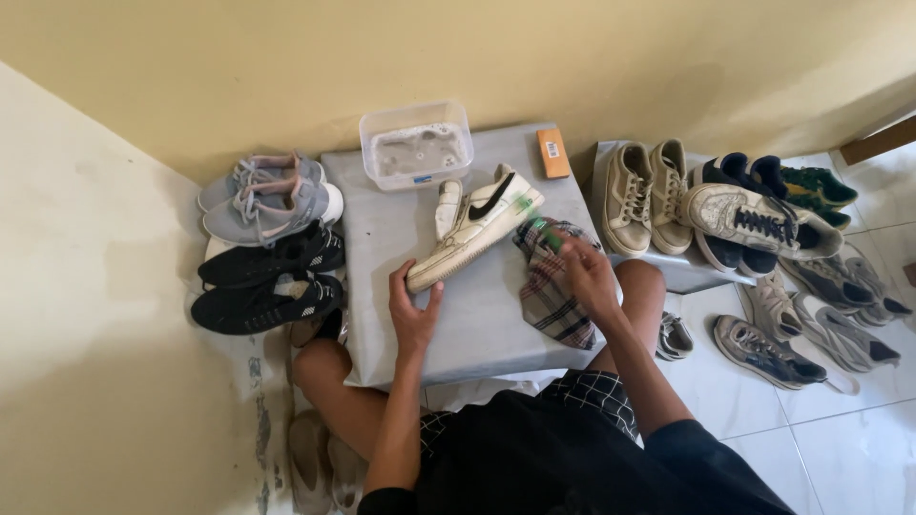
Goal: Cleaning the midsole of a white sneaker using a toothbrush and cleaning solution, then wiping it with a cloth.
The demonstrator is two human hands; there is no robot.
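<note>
A white sneaker with a black side mark (477, 221) lies on its side on a grey low table (401, 238). My left hand (413, 305) grips its toe end. My right hand (584, 272) rests on a plaid cloth (551, 291) at the table's right side and holds a small green item whose kind I cannot make out. The two hands are apart, the shoe between them.
A clear plastic tub of cloudy water (417, 145) and an orange block (552, 153) stand at the table's back. Grey and black sneakers (267, 238) lie on the left. Several worn shoes (744, 229) crowd a box and the tiled floor on the right.
</note>
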